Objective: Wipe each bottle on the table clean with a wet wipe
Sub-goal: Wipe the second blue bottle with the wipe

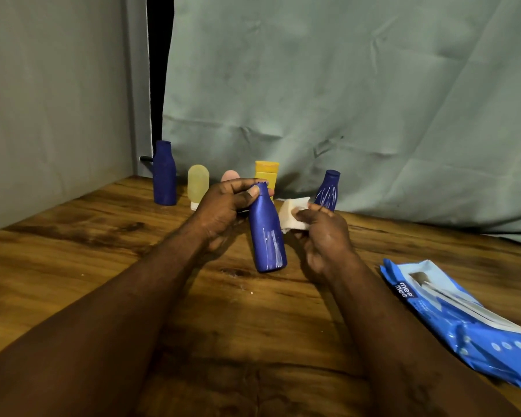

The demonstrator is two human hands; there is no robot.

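Observation:
My left hand (223, 206) grips the neck of a blue bottle (266, 236) and holds it tilted above the table, white streaks showing on its lower side. Just to its right, my right hand (322, 236) pinches a folded white wet wipe (292, 213), close to the bottle's shoulder. Along the back stand a tall blue bottle (164, 173), a pale yellow tube (198, 186), a pink bottle (230, 175) mostly hidden behind my left hand, a yellow bottle (266, 171) and a small blue bottle (328, 191) with white streaks.
A blue pack of wet wipes (463, 320) lies at the right near the edge of the wooden table (73, 266). A grey-green cloth backdrop (343, 85) hangs behind the bottles, and a grey wall closes the left side.

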